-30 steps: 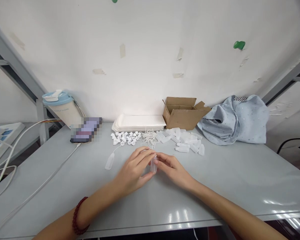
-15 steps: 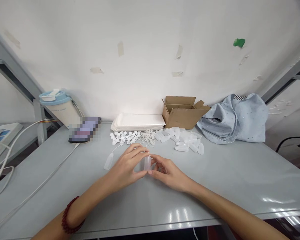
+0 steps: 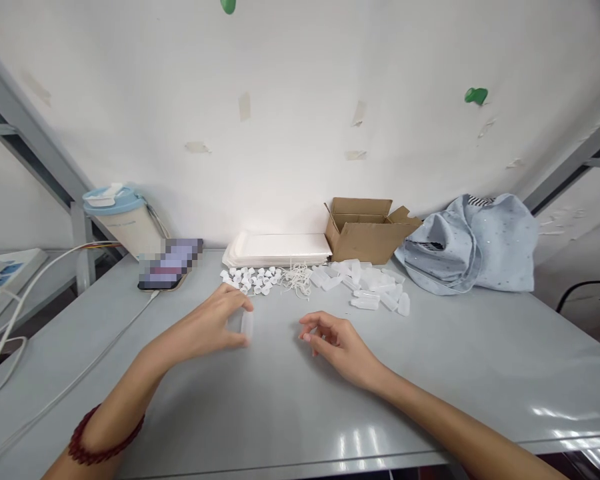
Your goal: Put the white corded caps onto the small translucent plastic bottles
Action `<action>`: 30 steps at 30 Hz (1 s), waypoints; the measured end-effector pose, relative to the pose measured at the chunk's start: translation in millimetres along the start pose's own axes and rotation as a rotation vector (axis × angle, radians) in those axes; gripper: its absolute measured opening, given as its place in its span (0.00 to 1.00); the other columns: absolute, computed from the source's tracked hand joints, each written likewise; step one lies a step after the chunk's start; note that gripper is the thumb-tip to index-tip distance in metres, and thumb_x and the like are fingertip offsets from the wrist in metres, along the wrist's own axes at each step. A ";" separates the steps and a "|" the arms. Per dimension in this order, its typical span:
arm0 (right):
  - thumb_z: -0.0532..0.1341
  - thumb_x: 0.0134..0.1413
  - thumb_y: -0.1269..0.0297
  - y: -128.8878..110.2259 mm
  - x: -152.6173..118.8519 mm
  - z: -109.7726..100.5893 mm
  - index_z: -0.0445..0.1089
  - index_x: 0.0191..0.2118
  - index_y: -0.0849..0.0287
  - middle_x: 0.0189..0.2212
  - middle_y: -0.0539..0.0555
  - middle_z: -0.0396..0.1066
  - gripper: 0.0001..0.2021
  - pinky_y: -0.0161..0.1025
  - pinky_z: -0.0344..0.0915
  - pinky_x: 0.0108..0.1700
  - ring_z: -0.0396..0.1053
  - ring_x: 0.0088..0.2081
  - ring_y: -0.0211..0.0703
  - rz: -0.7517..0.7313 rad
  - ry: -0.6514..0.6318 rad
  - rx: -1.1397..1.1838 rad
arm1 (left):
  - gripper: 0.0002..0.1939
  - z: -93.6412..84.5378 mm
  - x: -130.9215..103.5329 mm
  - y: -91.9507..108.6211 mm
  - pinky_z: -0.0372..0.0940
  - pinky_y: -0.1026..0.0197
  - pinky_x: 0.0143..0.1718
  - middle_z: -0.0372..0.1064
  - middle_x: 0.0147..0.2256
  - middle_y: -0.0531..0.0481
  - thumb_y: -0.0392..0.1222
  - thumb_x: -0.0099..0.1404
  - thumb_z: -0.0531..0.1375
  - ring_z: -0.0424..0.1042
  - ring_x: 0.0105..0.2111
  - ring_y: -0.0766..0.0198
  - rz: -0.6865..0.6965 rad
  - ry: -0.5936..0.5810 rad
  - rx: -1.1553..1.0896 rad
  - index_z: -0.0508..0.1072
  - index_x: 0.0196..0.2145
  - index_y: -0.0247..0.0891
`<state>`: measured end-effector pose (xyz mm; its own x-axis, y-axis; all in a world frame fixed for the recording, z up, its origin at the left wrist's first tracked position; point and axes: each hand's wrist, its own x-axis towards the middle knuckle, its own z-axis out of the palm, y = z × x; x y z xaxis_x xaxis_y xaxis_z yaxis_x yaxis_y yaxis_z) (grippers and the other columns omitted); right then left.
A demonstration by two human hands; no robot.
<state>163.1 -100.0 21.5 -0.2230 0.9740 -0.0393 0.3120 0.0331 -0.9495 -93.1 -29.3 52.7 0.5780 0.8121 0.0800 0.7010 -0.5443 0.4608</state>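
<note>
My left hand [image 3: 211, 323] grips a small translucent plastic tube [image 3: 247, 325] upright between thumb and fingertips, just above or on the grey table; contact with the table is hard to judge. To its right, my right hand [image 3: 337, 343] is held with loosely curled fingers, the thumb apart from the index finger and nothing visible between them. Beyond the hands lie several small white caps [image 3: 255, 279], a tangle of thin white cords [image 3: 297, 279] and a loose pile of similar translucent tubes [image 3: 375, 283].
Along the wall stand a stack of flat white packs [image 3: 280, 248], an open cardboard box [image 3: 370, 240] and a light blue cloth bag [image 3: 473, 247]. A phone [image 3: 173, 263] on a white cable [image 3: 107, 350] and a tumbler [image 3: 125, 223] are at the left.
My left hand has moved left with the tube, away from my right hand. My right hand has let go of the tube and stays near its former place.
</note>
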 end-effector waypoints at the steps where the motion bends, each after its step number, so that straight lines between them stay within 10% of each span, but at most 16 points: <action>1: 0.58 0.56 0.62 -0.2 -0.2 0.0 0.69 0.43 0.58 0.31 0.50 0.71 0.10 0.35 0.59 0.29 0.65 0.25 0.35 0.001 0.009 0.003 | 0.16 -0.4 -0.6 -3.4 0.67 0.61 0.32 0.67 0.37 0.49 0.45 0.51 0.63 0.69 0.33 0.58 -0.026 -0.023 -0.002 0.72 0.38 0.42; 30: 0.56 0.56 0.66 -4.1 -1.8 2.4 0.69 0.37 0.61 0.27 0.51 0.71 0.07 0.36 0.61 0.32 0.65 0.26 0.36 0.045 -0.041 0.047 | 0.24 -11.1 -5.2 -0.2 0.64 0.56 0.41 0.65 0.42 0.49 0.36 0.47 0.54 0.64 0.44 0.53 -0.182 -0.311 0.066 0.67 0.45 0.42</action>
<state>160.1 -102.5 24.7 -0.2476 0.9642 -0.0944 0.2791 -0.0223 -0.9600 -100.9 -31.1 62.0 0.5335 0.7998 -0.2750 0.8237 -0.4176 0.3836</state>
